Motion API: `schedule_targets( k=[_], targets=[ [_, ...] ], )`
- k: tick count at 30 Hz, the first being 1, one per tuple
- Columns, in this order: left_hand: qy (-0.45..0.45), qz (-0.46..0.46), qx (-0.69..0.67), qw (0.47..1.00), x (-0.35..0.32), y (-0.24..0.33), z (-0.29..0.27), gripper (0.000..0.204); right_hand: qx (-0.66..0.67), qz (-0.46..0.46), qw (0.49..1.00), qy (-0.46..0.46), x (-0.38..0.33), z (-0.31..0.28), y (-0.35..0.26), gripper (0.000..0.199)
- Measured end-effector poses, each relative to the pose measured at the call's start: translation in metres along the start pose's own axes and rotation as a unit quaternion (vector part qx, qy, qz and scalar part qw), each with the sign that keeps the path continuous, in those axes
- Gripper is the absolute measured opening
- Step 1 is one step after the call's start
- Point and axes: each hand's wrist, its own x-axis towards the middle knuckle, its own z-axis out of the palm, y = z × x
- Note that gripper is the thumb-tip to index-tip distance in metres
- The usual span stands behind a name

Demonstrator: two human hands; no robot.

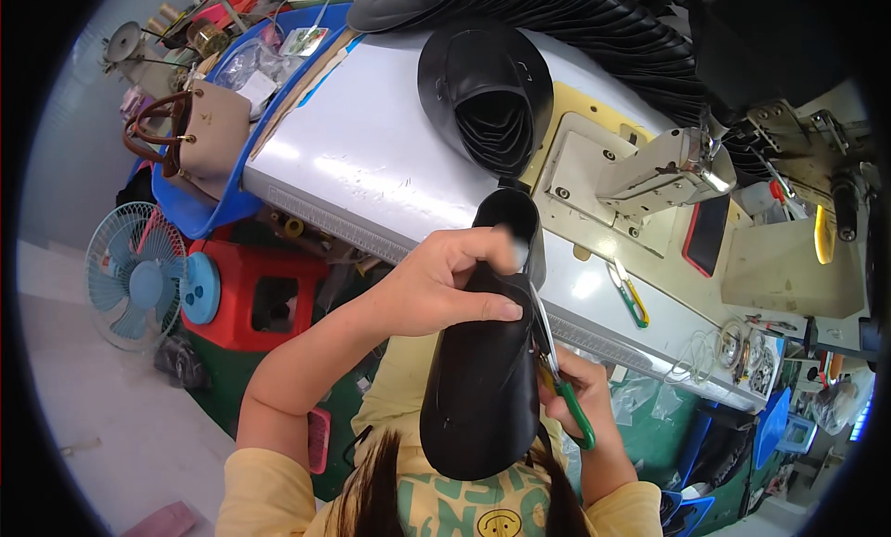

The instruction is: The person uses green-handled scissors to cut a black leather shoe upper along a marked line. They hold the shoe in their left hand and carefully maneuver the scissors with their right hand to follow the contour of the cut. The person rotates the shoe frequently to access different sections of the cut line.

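A black, glossy, rounded leather shoe upper [483, 370] is held up between the person's chest and the near edge of the pale grey worktable [371, 156], its open, tube-like end pointing toward the table and its rounded end down by the yellow shirt [445, 509]; the left hand [445, 282] is clasped over its upper part, fingers curled across the top and thumb pressed along the side, so the grip is fully closed on the leather; the right hand [580, 388] sits just beside the upper's right edge, closed around the green handles of a pair of small thread snips [555, 370], whose metal blades run up along that edge, touching it; whether the blades are parted I cannot tell; on the table beyond, a second pair of green-handled snips [629, 294] lies near the edge, well apart from the hands; behind it stands a cream sewing machine [664, 170] on a yellow plate; farther back a nested stack of black uppers [487, 101] rests on the table; to the left, a beige handbag with brown handles [200, 129] sits in a blue tray [200, 212], above a red plastic stool [255, 296] and a pale blue floor fan [130, 277].
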Motion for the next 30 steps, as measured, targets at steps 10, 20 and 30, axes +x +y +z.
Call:
schedule_targets(
  k=[10,20,30],
  targets=[
    [0.025,-0.032,0.007,0.999,0.001,0.005,0.002,0.023,-0.076,-0.018,0.997,0.022,0.000,-0.005,-0.001,0.068],
    [-0.004,-0.059,0.179,0.982,0.000,0.022,-0.003,0.017,-0.171,-0.043,0.984,0.017,0.000,-0.017,-0.004,0.065],
    [-0.054,-0.074,0.225,0.970,-0.006,0.033,-0.012,0.018,-0.237,-0.019,0.971,-0.013,-0.002,-0.025,-0.005,0.060]
  ],
)
